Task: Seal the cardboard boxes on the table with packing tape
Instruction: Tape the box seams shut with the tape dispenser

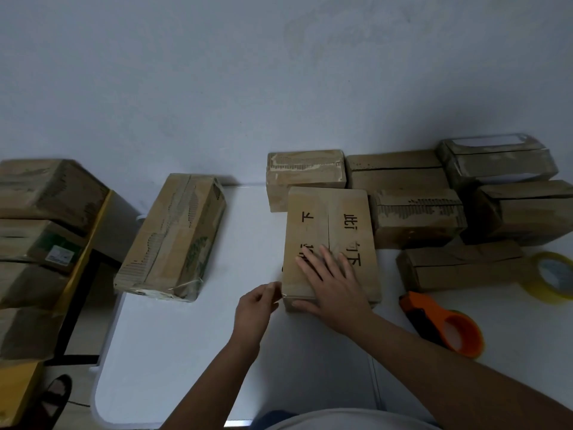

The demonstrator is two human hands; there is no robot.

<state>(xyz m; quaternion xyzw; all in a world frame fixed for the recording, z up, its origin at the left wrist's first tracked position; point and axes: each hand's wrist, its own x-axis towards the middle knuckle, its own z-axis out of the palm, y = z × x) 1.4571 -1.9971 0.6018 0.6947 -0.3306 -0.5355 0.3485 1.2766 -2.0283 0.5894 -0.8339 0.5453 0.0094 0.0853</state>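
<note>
A cardboard box (328,218) with black printed characters lies lengthwise in the middle of the white table (192,336). My right hand (331,283) rests flat on its near end, fingers spread, thumb against the front face. My left hand (257,305) is at the box's near left corner, fingertips touching the edge where a strip of clear tape seems to lie. An orange tape dispenser (446,324) lies on the table to the right. A roll of yellowish packing tape (552,276) sits at the far right.
A taped box (173,237) lies on the table's left side. Several more cardboard boxes (415,212) crowd the back right against the wall. A stack of boxes (40,237) stands on a yellow and black frame off the left edge. A sandalled foot (55,395) shows below.
</note>
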